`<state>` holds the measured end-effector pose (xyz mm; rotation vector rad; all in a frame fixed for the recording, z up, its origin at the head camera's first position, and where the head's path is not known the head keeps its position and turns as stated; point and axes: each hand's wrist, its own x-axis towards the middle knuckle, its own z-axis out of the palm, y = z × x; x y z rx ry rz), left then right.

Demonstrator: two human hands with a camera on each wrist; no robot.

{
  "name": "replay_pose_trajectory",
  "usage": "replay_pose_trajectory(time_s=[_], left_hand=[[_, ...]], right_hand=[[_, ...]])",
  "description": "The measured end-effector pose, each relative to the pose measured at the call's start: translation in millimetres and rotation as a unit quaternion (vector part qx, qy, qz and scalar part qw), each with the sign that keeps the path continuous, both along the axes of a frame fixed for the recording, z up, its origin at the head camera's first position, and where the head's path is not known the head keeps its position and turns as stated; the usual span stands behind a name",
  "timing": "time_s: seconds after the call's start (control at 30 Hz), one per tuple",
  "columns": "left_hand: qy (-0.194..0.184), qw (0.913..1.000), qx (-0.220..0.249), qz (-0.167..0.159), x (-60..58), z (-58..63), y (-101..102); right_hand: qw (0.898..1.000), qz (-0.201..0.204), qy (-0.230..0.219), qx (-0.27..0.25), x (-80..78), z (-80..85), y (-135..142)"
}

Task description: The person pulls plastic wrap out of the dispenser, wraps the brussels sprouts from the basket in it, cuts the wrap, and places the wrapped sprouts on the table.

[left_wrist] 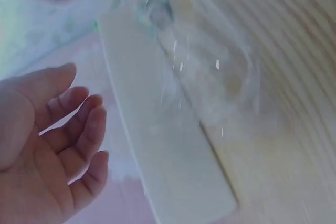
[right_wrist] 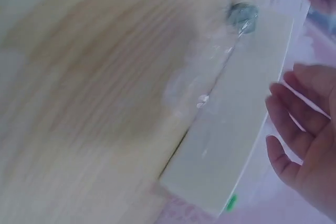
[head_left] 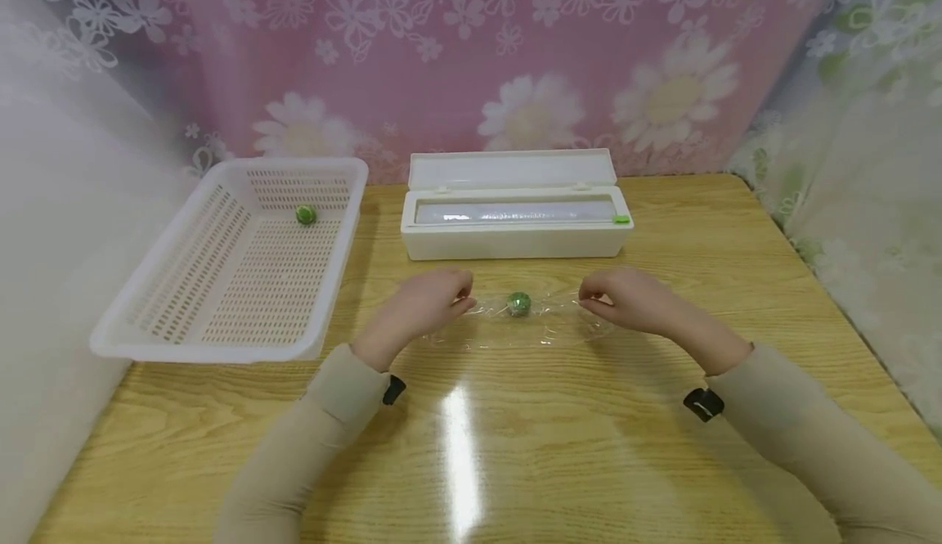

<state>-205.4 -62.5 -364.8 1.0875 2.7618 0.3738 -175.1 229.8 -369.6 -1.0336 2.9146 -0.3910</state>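
Item under inspection: a green ball [head_left: 518, 304] wrapped about by clear film [head_left: 508, 333], lying between the two hands and in front of the white box [head_left: 517, 241]. Whether the ball rests on the desk [head_left: 589, 446] or is slightly raised cannot be determined.

Hands: the fingers of the left hand [head_left: 430, 303] are loosely bent, with a gap to the thumb. Those of the right hand [head_left: 629, 300] are likewise slack. Both wrist views show no film gripped, although in the head view the film's ends reach the fingertips.

Hazards, in the inspector's judgement:

1. Unwinding. With neither end secured, springy film could loosen and expose the ball.
2. Rolling. The ball is round and the desk looks smooth; an uneven tug could send it sideways.
3. Tearing. The film appears thin; a hard twist could split it beside the ball.
4. Snagging. The box stands close behind with its lid [head_left: 513, 170] raised; a careless reach could knock it.

A second ball [head_left: 305, 214] sits inside the white basket [head_left: 336, 282], well apart from these hazards.
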Motion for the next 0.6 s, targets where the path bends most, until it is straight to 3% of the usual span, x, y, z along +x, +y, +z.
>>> replay_pose_trajectory(time_s=[0.13,0.27,0.43,0.6], left_hand=[[0.037,0.9990,-0.012,-0.024,-7.3,-8.8,29],[0.035,0.9985,-0.008,-0.042,-12.3,-24.4,47],[0.042,0.9972,0.001,-0.062,-14.9,-38.6,57],[0.043,0.9977,0.003,-0.052,-18.7,-44.4,61]], right_hand=[[1.000,-0.007,0.006,0.006,-12.6,-3.9,-24],[1.000,-0.003,0.000,0.015,-22.6,-18.2,-47],[1.000,-0.007,0.006,0.024,-26.2,-29.0,-62],[1.000,-0.020,0.005,0.024,-29.2,-35.3,-67]])
